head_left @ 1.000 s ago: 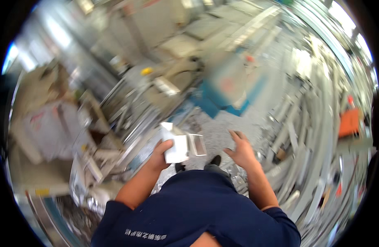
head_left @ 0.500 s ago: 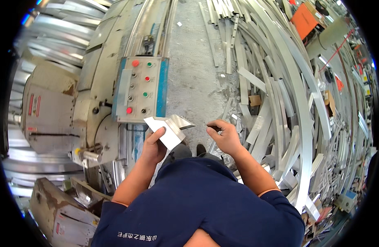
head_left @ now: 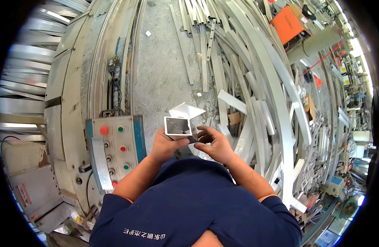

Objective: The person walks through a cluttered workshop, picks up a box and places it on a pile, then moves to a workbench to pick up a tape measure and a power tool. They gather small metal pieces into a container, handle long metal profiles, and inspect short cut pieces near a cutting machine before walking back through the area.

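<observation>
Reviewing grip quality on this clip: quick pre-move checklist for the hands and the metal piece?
1. Left hand grips the metal piece: ok, fingers closed on its lower edge.
2. Right hand on the piece: cannot tell, fingers curled just beside it.
3. Piece in clear view: ok, held in front of the chest, open end facing the camera.
4. Control panel clear of the hands: ok, it sits to the left, untouched.
5. Footing: not ok, metal strips litter the floor ahead and to the right.
</observation>
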`<state>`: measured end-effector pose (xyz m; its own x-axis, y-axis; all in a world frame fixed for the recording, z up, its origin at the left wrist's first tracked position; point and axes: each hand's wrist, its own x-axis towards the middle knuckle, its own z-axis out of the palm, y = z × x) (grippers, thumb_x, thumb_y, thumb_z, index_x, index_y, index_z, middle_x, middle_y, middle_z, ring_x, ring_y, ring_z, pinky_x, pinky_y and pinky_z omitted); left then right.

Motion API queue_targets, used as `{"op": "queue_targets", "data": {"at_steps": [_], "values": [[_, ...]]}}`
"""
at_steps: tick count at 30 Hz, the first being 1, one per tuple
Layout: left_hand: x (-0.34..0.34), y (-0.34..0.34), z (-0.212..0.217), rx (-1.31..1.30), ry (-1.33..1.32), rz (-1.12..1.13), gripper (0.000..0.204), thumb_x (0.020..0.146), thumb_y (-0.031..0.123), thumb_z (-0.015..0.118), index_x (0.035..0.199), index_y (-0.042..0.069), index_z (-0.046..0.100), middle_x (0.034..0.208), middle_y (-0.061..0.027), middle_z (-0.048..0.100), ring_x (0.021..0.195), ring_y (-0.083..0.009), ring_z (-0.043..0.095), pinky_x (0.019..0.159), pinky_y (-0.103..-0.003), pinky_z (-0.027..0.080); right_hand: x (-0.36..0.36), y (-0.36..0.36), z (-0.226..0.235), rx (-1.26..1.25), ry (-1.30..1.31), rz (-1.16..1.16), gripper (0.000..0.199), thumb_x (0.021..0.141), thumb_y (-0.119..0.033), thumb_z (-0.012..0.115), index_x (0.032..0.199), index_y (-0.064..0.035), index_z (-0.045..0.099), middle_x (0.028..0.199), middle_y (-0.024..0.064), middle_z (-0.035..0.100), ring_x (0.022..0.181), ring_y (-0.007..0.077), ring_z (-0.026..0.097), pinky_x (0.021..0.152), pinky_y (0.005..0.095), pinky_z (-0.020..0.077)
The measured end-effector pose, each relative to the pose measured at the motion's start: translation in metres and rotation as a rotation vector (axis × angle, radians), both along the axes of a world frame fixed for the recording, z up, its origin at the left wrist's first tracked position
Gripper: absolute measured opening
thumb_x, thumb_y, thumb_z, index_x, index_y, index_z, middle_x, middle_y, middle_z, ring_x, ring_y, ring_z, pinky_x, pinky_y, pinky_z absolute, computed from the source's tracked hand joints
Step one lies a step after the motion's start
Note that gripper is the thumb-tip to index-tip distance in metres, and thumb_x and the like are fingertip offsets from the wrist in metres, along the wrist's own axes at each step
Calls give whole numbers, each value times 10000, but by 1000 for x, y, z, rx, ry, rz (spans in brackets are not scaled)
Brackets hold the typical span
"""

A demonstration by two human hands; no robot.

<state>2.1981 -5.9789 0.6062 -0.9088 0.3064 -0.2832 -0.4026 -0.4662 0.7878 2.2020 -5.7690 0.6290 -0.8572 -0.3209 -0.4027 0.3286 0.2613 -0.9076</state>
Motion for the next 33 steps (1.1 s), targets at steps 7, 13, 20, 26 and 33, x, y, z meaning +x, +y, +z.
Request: {"op": "queue_targets", "data": {"at_steps": [7, 13, 20, 26, 33], "values": [[-120, -22, 26, -86, 154, -103, 697, 687, -27, 782, 1303, 18, 459, 1216, -65, 558, 1103, -153, 549, 921, -307, 469, -128, -29, 4, -660, -344, -92, 708, 741, 17, 715, 1346, 52, 350, 1147, 127, 584, 1076, 189, 564, 884, 299, 474], [-236, -54, 19, 83, 272, -51, 733, 773, 155, 754, 1366, -19, 361, 1351, -117, 436, 1261, -213, 412, 1068, -370, 303, -240, -25, -11, -776, -499, -175, 711, 723, -187, 802, 1281, 45, 425, 1124, 98, 589, 979, 184, 595, 881, 314, 471], [-387, -91, -13, 106, 162, 137, 516, 894, 209, 567, 1328, -24, 413, 1357, -183, 446, 1277, -323, 419, 1113, -432, 245, -413, -9, -47, -811, -406, -405, 538, 748, -438, 738, 1114, -71, 592, 1035, 40, 643, 897, 190, 616, 706, 323, 503], [-525, -131, 6, 133, -16, 216, 481, 905, 229, 531, 1296, -37, 444, 1299, -194, 494, 1236, -333, 465, 1075, -440, 318, -596, -22, -71, -818, -470, -508, 453, 867, -436, 608, 1211, -166, 493, 1135, 36, 597, 982, 203, 584, 761, 379, 499], [-676, -175, 19, 176, -138, 366, 477, 897, 290, 529, 1257, -19, 482, 1238, -195, 537, 1192, -325, 503, 1032, -431, 374, -792, -82, -66, -719, -509, -299, 327, 845, -323, 634, 1044, -70, 579, 967, 91, 650, 844, 214, 612, 794, 346, 489]]}}
